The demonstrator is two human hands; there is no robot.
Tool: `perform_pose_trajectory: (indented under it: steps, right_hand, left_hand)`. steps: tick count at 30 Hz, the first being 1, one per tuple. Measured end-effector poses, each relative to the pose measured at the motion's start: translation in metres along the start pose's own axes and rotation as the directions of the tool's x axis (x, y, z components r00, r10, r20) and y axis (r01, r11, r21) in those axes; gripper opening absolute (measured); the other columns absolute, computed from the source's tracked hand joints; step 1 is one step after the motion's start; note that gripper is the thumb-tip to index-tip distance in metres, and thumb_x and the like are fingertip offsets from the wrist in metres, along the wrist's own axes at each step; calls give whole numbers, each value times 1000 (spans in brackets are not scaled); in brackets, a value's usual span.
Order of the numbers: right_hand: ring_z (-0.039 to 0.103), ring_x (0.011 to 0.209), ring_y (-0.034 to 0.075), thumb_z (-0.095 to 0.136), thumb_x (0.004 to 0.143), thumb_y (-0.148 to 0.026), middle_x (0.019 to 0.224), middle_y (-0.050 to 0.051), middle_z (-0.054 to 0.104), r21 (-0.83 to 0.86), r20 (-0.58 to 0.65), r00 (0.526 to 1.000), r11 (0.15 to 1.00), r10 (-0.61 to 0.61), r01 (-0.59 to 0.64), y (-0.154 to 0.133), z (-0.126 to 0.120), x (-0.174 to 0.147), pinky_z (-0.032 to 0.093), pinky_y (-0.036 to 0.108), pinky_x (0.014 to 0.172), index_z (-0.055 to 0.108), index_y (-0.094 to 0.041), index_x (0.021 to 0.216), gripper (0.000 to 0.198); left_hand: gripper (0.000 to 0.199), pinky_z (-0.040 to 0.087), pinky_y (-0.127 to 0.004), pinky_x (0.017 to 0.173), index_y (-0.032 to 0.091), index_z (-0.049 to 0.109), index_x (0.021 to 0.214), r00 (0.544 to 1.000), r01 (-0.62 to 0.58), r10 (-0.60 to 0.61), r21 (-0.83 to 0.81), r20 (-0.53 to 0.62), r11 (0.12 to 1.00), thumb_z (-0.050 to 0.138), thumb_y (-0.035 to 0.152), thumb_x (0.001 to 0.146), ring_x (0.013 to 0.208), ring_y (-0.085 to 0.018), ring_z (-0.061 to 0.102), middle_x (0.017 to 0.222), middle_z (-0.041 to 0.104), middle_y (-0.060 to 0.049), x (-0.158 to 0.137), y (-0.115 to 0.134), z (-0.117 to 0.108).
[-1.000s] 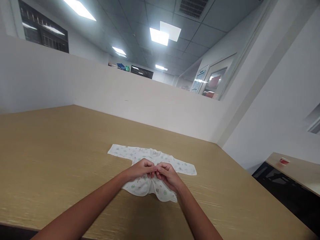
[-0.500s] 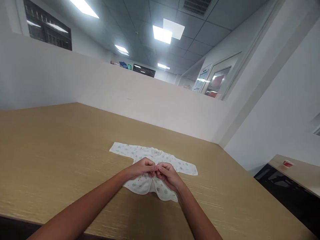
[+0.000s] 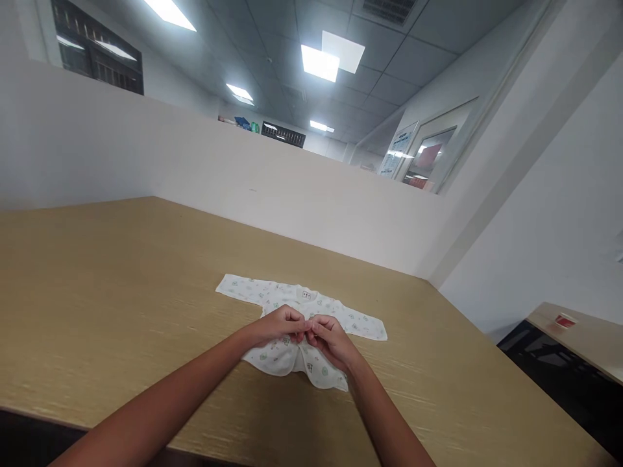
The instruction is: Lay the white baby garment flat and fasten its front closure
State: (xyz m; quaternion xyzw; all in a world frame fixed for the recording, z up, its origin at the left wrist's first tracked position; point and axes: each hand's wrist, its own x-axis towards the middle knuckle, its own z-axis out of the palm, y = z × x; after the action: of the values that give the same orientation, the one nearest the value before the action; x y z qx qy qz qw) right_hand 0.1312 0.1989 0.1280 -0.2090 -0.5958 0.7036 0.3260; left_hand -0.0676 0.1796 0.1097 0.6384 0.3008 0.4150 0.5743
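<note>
A small white baby shirt with a scattered green and grey print lies spread on the table, sleeves stretched out to both sides and its collar away from me. Over the middle of its front, my left hand and my right hand meet fingertip to fingertip. Both pinch the shirt's front edges, which are lifted slightly there. Below the hands the two front panels part at the hem. The exact bit of cloth or fastener between the fingers is hidden.
The wood-coloured table reaches back to a low white partition. At the right, a lower surface holds a small red and white item. A white wall rises beyond the table's right edge.
Both hands keep their pinch at the same place on the shirt front. The whole view has shifted very slightly; the shirt lies as before.
</note>
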Motion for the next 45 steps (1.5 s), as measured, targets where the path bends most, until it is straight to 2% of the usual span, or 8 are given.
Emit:
perform_pose_trajectory:
  steps: [5,24,29,36,45]
  right_hand:
    - [45,61,10,87,78,-46,66,1,59,-25,-10,1000,1000,6,-6,0,0,-1,31,24,60,69,-13,75,37]
    - [46,61,11,84,80,-49,67,1,58,-35,3,1000,999,-20,20,1,2,0,31,25,60,69,-14,79,38]
    - [46,62,11,83,82,-49,68,1,58,-65,3,999,997,-32,32,2,0,1,32,25,59,68,-15,79,37]
    - [46,63,11,82,83,-48,70,1,58,-60,0,1000,998,-31,31,1,1,0,32,25,60,68,-15,80,37]
    - [46,62,12,82,82,-49,68,1,57,-60,9,999,997,-42,43,1,1,1,32,25,60,68,-15,80,37]
  left_hand:
    - [48,37,-24,60,12,74,75,1000,3,-3,20,-3,1000,73,58,85,62,-12,54,65,65,-4,-2,2,1]
    - [51,36,-24,60,12,72,80,998,69,-69,53,-3,996,70,62,85,66,-12,56,70,65,-4,-1,-2,-5]
    - [51,35,-24,59,12,70,74,998,53,-52,42,-21,998,71,62,84,63,-12,54,69,64,-4,-3,3,-2]
    - [50,34,-24,58,12,72,78,999,44,-44,25,-10,999,70,61,86,64,-12,54,69,64,-4,-2,-2,-4]
    - [48,35,-25,59,11,73,75,1000,23,-23,-28,-1,999,75,58,83,62,-12,54,66,65,-4,-3,3,0]
